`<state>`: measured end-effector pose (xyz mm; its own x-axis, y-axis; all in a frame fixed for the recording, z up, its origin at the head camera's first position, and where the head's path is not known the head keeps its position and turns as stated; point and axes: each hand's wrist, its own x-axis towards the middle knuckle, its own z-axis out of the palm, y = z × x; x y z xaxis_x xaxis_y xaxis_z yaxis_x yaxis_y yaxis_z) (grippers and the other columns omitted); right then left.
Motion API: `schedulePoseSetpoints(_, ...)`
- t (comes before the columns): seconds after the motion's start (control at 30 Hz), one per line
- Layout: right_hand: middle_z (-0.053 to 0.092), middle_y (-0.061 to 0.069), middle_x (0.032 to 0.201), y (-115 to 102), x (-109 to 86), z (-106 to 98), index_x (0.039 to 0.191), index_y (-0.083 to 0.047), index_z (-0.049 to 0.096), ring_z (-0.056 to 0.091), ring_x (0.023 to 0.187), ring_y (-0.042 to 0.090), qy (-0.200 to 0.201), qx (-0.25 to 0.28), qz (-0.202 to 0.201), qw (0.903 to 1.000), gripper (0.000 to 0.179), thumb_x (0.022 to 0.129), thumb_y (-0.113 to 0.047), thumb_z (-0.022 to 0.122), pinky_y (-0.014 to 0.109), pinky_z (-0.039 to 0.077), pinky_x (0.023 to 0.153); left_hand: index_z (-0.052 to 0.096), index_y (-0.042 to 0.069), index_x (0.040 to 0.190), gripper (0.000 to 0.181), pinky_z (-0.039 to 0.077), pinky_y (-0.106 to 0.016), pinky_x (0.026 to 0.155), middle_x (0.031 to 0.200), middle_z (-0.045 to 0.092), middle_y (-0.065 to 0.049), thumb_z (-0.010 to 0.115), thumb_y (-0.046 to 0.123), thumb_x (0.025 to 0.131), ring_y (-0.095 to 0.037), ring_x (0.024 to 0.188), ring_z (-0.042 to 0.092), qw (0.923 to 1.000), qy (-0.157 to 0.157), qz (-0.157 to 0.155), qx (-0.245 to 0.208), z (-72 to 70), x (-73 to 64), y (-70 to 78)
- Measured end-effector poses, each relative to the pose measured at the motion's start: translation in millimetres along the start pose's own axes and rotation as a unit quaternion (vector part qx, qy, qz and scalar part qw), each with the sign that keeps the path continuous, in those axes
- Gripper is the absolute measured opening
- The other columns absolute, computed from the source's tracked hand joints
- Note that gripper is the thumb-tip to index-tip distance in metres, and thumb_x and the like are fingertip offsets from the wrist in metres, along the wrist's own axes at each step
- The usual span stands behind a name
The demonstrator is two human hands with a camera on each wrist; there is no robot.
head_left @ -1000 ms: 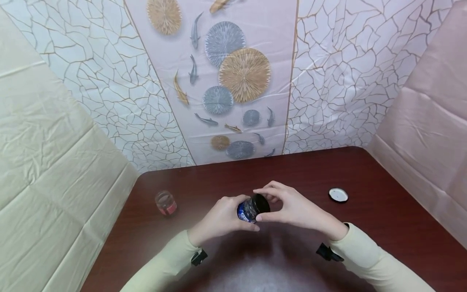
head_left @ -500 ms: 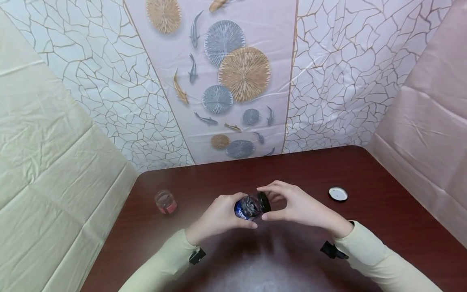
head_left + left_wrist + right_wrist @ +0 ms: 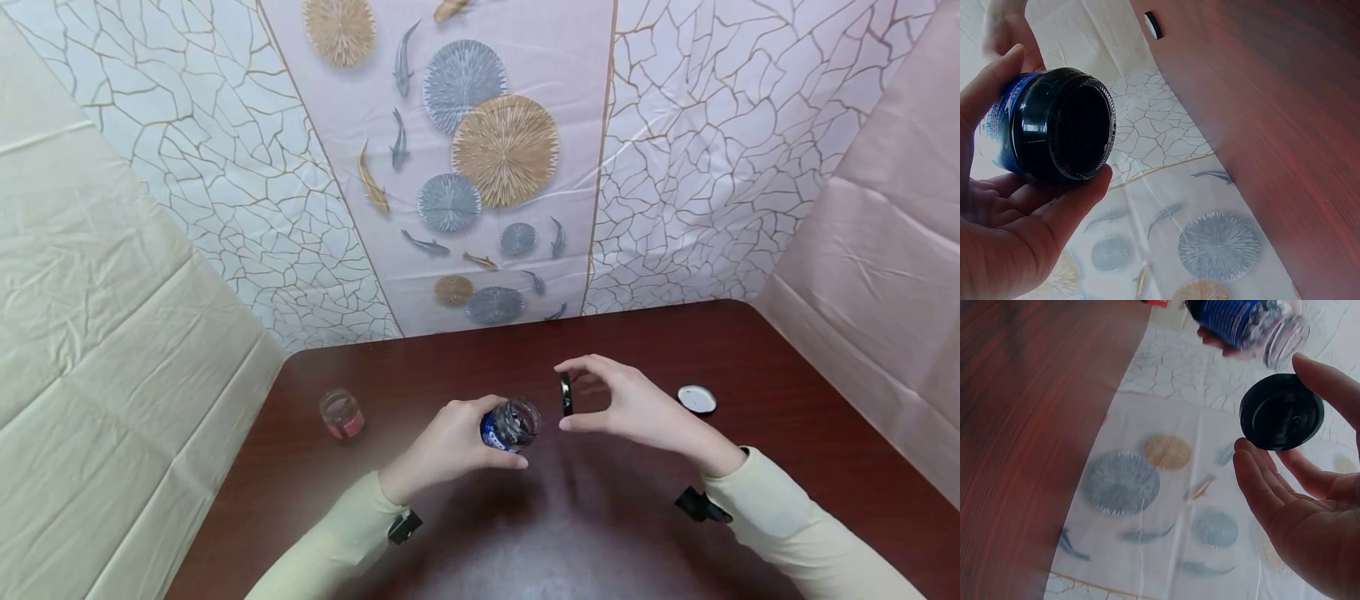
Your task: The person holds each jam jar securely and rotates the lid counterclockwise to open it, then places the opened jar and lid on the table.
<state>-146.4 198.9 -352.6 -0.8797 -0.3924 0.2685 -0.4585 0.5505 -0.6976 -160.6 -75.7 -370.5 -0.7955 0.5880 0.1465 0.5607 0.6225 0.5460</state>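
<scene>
My left hand (image 3: 444, 444) grips a glass jar (image 3: 517, 423) with a blue label, tilted with its open mouth to the right. Dark contents show through the glass. In the left wrist view the jar (image 3: 1060, 125) lies between thumb and fingers, its inside too dark to make out. My right hand (image 3: 637, 408) pinches a black lid (image 3: 566, 395) on edge between thumb and fingers, a short gap away from the jar's mouth. The right wrist view shows the hollow underside of the lid (image 3: 1282, 412), with the jar (image 3: 1250, 328) behind it.
An open glass jar with a red label (image 3: 342, 415) stands at the left of the dark red-brown table (image 3: 420, 367). A lid with a white inside (image 3: 697, 399) lies at the right, inside up. Patterned cloth (image 3: 525, 183) hangs behind the table.
The black lid has come off the jar and moved right with my right hand, uncovering the mouth. My left hand with the jar has shifted only slightly left.
</scene>
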Motion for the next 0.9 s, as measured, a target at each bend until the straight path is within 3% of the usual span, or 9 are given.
schedulePoseSetpoints(0.4, 0.068, 0.003, 0.113, 25.2, -2.4, -23.4, 0.132, -0.012, 0.057, 0.067, 0.107, 0.022, 0.044, 0.003, 0.036, 0.9984, 0.066, 0.077, -0.03, 0.089, 0.04, 0.053, 0.09, 0.066, 0.011, 0.124, 0.068, 0.052, -0.026, 0.076, 0.103, 0.072, 0.003, 0.09, 0.046, 0.071, -0.007, 0.085, 0.064, 0.9999, 0.009, -0.002, 0.003, -1.5, -1.0, -0.6)
schedulePoseSetpoints(0.7, 0.066, 0.009, 0.12, 58.2, -7.2, -44.5, 0.137, -0.012, 0.053, 0.065, 0.114, 0.03, 0.062, -0.017, 0.094, 0.9935, 0.07, 0.08, -0.035, 0.087, 0.036, 0.053, 0.089, 0.067, 0.011, 0.123, 0.068, 0.053, -0.027, 0.077, 0.102, 0.072, 0.003, 0.09, 0.047, 0.07, -0.008, 0.085, 0.065, 0.9998, 0.015, -0.001, 0.009, -2.9, -2.6, -1.8)
schedulePoseSetpoints(0.9, 0.066, 0.016, 0.122, 70.3, -12.8, -54.9, 0.139, -0.008, 0.051, 0.065, 0.114, 0.035, 0.079, -0.024, 0.104, 0.9911, 0.071, 0.082, -0.033, 0.085, 0.033, 0.054, 0.085, 0.066, 0.012, 0.125, 0.07, 0.053, -0.028, 0.077, 0.104, 0.072, 0.003, 0.089, 0.049, 0.07, -0.009, 0.086, 0.065, 0.9998, 0.012, -0.014, 0.01, -2.7, -3.6, -3.2)
